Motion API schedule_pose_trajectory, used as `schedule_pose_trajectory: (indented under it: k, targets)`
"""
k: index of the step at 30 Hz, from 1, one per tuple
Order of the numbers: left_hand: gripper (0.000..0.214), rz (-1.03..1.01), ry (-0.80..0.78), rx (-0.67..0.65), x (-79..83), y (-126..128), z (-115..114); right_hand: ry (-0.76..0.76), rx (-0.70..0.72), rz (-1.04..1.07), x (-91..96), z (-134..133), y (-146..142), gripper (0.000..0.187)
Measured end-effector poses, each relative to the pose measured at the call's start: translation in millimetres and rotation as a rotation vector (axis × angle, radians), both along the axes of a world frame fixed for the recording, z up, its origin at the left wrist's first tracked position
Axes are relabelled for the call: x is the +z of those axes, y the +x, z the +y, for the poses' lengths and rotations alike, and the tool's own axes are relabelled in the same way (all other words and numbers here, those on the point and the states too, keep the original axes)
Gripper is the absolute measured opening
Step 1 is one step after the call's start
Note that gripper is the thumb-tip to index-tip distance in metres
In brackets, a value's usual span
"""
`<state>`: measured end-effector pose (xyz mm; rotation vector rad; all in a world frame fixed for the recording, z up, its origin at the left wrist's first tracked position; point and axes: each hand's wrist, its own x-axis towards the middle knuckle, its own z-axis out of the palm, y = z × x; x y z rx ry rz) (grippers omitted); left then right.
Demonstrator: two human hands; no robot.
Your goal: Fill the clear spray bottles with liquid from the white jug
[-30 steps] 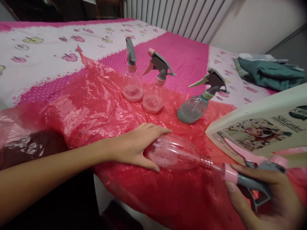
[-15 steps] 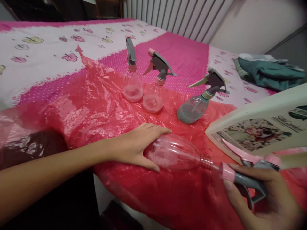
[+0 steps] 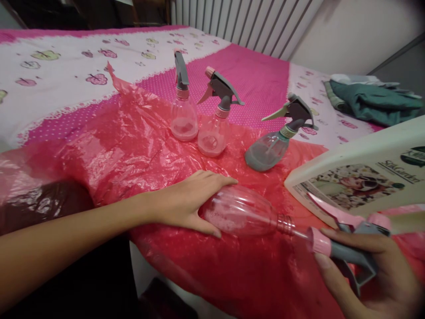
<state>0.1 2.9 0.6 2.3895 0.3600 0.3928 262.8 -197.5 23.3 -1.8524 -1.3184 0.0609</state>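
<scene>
The grey-and-pink plastic sprayer head (image 3: 345, 253) has drawn back slightly from the neck of the transparent pink plastic bottle (image 3: 247, 215) since half a second ago; its thin tube reaches the neck, but the collar stands apart, so the bottle is uncapped. The left hand (image 3: 195, 201), thumb spread, clasps the bottle's base, lying on the crinkled red plastic sheet (image 3: 109, 146); the right hand (image 3: 381, 266) is curled around the sprayer head. Beyond are two pink-collared clear spray bottles (image 3: 184, 126), one green-collared spray bottle (image 3: 264, 153) and one white plastic jug (image 3: 352, 184).
</scene>
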Motion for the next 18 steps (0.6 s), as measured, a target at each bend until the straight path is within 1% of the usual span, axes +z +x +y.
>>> schedule_pose_trajectory:
  k: [4, 7, 12, 16, 18]
  targets:
    - [0.090, 0.000, 0.002, 0.002, 0.6, 0.4, 0.1, 0.017, -0.033, 0.054, 4.0, 3.1, -4.8, 0.018]
    - [0.091, 0.001, 0.003, 0.001, 0.2, 0.4, 0.0, 0.011, -0.051, 0.043, 3.5, 4.2, -2.5, 0.016]
    - [0.090, 0.006, 0.010, 0.000, 0.3, -0.2, -0.2, 0.051, 0.018, -0.035, -2.7, 1.9, 9.3, 0.023]
    - [0.092, 0.008, 0.006, -0.001, 1.2, 0.0, -0.2, -0.024, -0.029, -0.009, -0.4, -0.7, 6.6, 0.021]
    - [0.091, 0.007, 0.006, -0.001, 1.3, 0.1, -0.1, -0.020, -0.039, -0.024, 1.7, -0.6, 3.5, 0.022]
